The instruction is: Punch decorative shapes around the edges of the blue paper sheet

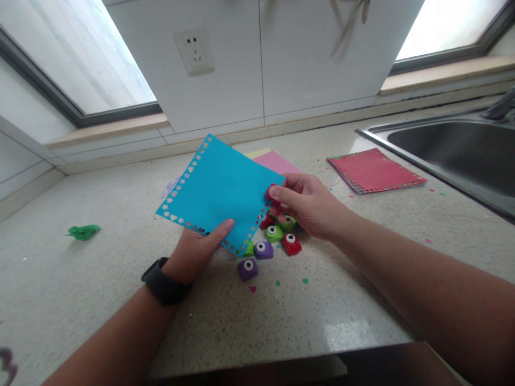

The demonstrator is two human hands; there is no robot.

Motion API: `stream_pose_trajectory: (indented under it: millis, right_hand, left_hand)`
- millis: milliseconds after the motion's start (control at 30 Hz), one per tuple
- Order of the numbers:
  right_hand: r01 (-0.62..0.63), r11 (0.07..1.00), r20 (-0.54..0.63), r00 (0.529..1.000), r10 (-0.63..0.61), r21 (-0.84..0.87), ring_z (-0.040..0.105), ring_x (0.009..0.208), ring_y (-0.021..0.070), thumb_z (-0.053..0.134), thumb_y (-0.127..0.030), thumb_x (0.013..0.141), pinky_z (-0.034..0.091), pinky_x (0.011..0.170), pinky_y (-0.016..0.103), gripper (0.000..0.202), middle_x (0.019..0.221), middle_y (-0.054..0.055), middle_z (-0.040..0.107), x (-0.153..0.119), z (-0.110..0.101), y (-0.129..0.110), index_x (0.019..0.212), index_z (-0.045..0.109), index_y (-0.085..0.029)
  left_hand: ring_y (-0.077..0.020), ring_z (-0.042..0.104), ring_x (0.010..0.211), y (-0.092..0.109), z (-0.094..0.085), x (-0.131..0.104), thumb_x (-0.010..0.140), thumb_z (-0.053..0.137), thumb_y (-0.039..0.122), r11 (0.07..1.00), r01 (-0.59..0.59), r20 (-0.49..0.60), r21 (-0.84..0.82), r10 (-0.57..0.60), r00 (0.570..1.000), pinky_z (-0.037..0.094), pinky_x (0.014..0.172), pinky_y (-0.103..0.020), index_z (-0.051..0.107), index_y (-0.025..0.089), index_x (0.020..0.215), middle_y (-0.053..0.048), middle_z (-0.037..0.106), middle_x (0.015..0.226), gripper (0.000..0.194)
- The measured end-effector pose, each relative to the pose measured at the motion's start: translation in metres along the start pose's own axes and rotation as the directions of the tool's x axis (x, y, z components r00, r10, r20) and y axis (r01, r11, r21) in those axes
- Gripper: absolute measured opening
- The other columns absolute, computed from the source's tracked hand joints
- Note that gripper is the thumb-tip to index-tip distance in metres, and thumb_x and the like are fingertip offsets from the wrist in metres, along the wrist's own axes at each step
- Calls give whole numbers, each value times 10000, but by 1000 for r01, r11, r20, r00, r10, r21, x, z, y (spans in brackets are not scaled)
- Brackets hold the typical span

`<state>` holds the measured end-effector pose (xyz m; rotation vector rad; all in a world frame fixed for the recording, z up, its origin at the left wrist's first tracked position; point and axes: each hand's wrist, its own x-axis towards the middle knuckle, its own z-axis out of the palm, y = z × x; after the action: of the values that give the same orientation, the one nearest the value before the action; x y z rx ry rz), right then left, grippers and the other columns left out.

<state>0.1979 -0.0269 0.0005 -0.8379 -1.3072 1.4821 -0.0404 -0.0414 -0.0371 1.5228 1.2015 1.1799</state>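
Note:
A blue sheet of paper [225,187] is held up over the counter, with small flower, heart and star holes along its left, lower and part of its right edge. My left hand [201,246] grips its lower edge, thumb on top and fingers hidden beneath. At the right edge my right hand [306,201] pinches a red craft punch [272,194] that sits on the paper's rim. Below lie several more punches: a green punch [274,232], a red punch with a heart [292,244], a purple punch [264,249] and another purple punch [248,269].
A stack of punched red sheets [374,170] lies near the metal sink [446,150]. Behind the blue sheet is pink paper [277,161]. A crumpled green piece [83,232] rests at the left. Tiny paper cut-outs, such as a green heart [305,281], dot the counter [257,327].

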Motion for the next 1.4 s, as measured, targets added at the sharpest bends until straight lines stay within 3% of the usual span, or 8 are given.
stream_pose_trajectory:
  millis: [300,600,1400]
  right_hand:
    - [-24,1000,-19,1000,24,2,610,496,131,777,-408,779,489,453,241,289,600,10,662,1,1,1,780,591,-187]
    - [17,999,-13,1000,-17,44,616,505,124,765,-382,813,492,460,234,260,604,-2,658,3,1,5,785,594,-188]
    - [-10,997,0,1000,10,79,635,504,120,728,-329,856,503,457,209,204,620,8,672,5,1,7,796,603,-179]
  left_hand:
    - [-326,561,1300,4,1,1,817,752,391,999,-30,3,27,30,1000,385,1151,-517,598,217,1340,-105,704,1268,572]
    - [-325,585,1269,3,1,0,834,740,426,999,-34,19,20,33,999,404,1136,-517,545,208,1408,-114,694,1286,644]
    - [-293,607,1235,4,2,1,841,740,431,999,-52,14,8,52,999,444,1112,-466,569,213,1373,-107,674,1324,599]
